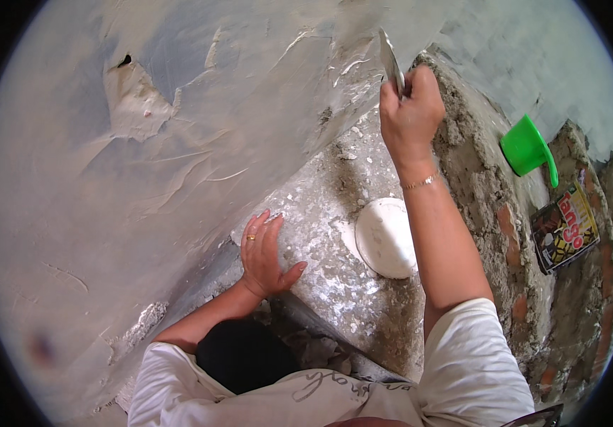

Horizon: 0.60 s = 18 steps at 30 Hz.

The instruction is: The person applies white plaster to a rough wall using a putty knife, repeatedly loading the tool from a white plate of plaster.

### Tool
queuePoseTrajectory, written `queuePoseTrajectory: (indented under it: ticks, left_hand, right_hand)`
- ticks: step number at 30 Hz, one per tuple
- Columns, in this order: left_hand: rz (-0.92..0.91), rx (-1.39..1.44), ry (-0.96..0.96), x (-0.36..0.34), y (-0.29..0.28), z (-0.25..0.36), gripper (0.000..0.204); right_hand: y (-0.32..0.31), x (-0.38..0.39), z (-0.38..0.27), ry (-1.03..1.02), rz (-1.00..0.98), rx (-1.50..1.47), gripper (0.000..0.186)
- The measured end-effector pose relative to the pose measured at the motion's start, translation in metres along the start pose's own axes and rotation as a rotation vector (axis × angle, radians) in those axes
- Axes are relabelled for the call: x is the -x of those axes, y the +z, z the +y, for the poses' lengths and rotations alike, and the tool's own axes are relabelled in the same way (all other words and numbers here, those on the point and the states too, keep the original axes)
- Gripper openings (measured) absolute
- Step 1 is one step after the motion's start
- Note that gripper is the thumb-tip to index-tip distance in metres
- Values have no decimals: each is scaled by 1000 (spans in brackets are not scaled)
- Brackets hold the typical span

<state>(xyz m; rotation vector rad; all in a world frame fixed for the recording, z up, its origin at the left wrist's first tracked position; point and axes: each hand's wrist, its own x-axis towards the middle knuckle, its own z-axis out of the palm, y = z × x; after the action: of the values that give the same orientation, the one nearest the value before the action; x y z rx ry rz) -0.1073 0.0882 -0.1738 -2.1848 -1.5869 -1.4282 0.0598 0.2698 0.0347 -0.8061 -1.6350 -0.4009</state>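
High up by the plastered wall [143, 213], my right hand [413, 117] is closed around a scraper [390, 60], its thin metal blade pointing up toward the wall. The handle is mostly hidden in my fist. My left hand [265, 257] rests with fingers spread at the foot of the wall, beside the speckled, white-stained surface [321, 263]. Between my two arms sits a round white thing [385, 238], a lid or a container of white paste; I cannot tell which. My right forearm covers part of its edge.
Rough brick-and-mortar steps [477, 149] run down the right side. A green plastic dipper [525, 146] and a dark printed packet [566, 229] lie on them. The wall has a dark hole [125, 61] with a rough patch below it.
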Motion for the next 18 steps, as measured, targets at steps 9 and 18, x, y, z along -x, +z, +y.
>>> queuePoseTrajectory:
  ticks: [9,18]
  left_hand:
    - [-10,4,-14,0,0,0,79]
    - [-3,7,-19,0,1,1,78]
  right_hand:
    - [6,61,-43,-222,-240,-247,23]
    - [9,49,32,421,-123,46,20]
